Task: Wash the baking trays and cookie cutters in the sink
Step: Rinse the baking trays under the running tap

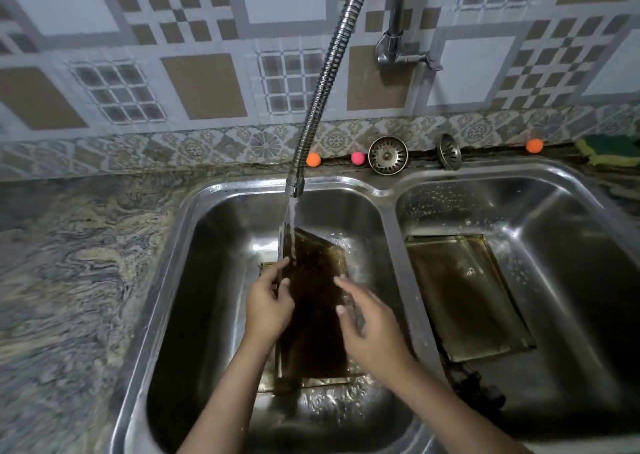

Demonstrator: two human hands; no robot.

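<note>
A dark baking tray stands tilted in the left basin of a steel double sink, under water running from the flexible tap hose. My left hand grips the tray's left edge, thumb on the inner face. My right hand holds the tray's right edge with fingers curled round it. Another tray seems to lie flat beneath it, mostly hidden. A second golden-brown tray lies flat in the right basin. No cookie cutters are visible.
Two sink strainers lean against the wall behind the sink, with small orange and pink balls beside them. A green and yellow sponge sits at the far right. A marbled counter runs to the left.
</note>
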